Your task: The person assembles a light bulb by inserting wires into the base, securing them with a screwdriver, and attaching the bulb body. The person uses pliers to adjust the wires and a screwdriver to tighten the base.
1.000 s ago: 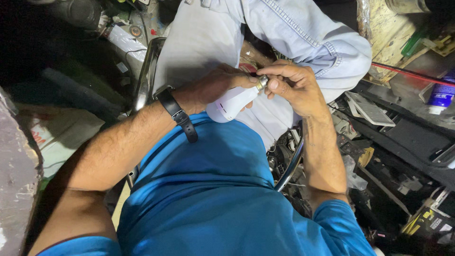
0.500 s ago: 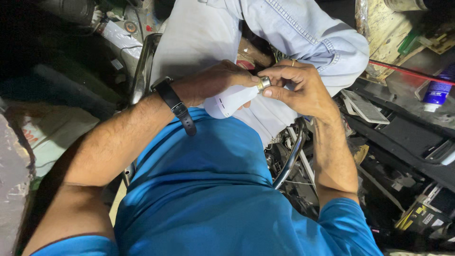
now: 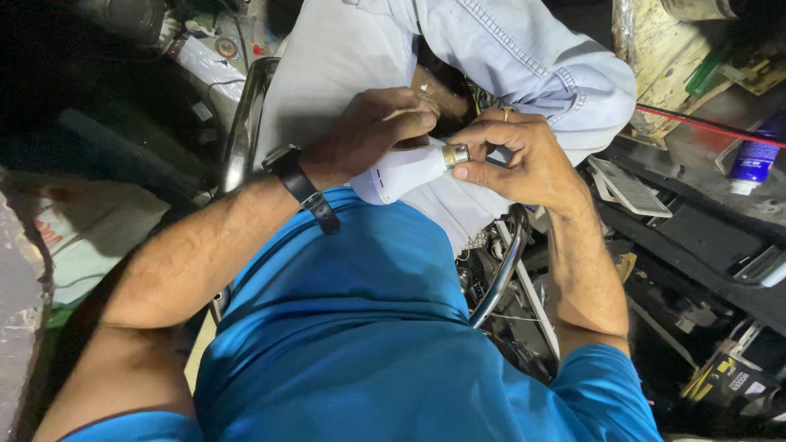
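Both hands meet at the middle of the frame, just above the blue shirt [image 3: 344, 327] that fills the bottom of my view. My left hand [image 3: 372, 131] comes in from the lower left, a black wristband [image 3: 301, 187] strapped around the wrist, and its fingers are curled down over the wide end of a white bulb-shaped part [image 3: 401, 173], gripping it from above. My right hand [image 3: 524, 155] rises from the lower right, and I see its thumb and forefinger pinched on the metal screw cap [image 3: 455, 155] at the narrow end of that white part. A thin ring [image 3: 505, 115] sits on one finger of this hand. So the white part lies almost level between the two hands, wide end left, metal end right, held just over the shirt.

Right behind the hands sits another person in pale trousers [image 3: 327, 74] and a light blue denim sleeve [image 3: 532, 57], taking up the upper middle of the frame; I can make out a bit of their arm behind my left fingers, not much more.

A chrome tube [image 3: 246, 115] curves along the left of that person, and it reappears under my right forearm at centre right. Farther right lie dark machine parts and a small grey ribbed panel [image 3: 626, 187]. At the far right edge stands a blue spray can [image 3: 753, 160], with a red cable [image 3: 704, 124] running above it. The upper left stays too dark for me to read.
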`<state>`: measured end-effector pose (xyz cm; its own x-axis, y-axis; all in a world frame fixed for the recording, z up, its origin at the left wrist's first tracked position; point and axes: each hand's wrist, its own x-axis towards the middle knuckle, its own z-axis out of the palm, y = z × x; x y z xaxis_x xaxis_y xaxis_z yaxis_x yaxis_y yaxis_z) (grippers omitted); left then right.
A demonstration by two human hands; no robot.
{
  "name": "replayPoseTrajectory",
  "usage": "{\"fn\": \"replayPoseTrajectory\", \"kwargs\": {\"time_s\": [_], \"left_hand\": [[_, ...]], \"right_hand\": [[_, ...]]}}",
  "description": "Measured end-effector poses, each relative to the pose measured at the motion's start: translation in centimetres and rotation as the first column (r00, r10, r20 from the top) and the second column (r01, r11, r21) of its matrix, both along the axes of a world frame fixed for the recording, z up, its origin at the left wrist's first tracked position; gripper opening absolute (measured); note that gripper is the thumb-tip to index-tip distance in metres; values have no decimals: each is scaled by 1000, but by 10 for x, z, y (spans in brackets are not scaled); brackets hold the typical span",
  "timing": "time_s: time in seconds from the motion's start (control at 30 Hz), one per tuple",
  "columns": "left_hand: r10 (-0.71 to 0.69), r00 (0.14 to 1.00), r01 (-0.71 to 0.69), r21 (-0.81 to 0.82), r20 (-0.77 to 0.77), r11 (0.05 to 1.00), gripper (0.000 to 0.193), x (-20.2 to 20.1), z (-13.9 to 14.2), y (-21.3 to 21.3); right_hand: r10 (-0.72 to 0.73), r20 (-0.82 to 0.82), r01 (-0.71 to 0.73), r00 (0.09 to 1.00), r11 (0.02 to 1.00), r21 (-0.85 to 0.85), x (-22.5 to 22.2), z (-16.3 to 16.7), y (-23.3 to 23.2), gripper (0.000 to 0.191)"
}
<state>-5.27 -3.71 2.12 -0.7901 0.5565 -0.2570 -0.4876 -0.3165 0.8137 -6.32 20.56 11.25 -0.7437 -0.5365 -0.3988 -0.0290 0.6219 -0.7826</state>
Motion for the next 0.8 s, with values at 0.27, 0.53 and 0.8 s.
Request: {"fn": "replayPoseTrajectory", "kwargs": {"time_s": [0.27, 0.53, 0.8], "left_hand": [[-321, 814, -55, -615, -484, 787, 40, 23, 39, -18], [-348, 670, -211, -617, -656, 758, 44, 32, 43, -31], [-390, 589, -201, -596, -708, 777, 46, 30, 40, -36]], "right_hand": [[-7, 28, 10, 1000, 995, -97, 13, -17, 4, 31], [11, -34, -14, 999, 996, -89, 35, -29, -7, 38], [33, 98, -28, 995, 998, -50, 44, -12, 2, 31]]}}
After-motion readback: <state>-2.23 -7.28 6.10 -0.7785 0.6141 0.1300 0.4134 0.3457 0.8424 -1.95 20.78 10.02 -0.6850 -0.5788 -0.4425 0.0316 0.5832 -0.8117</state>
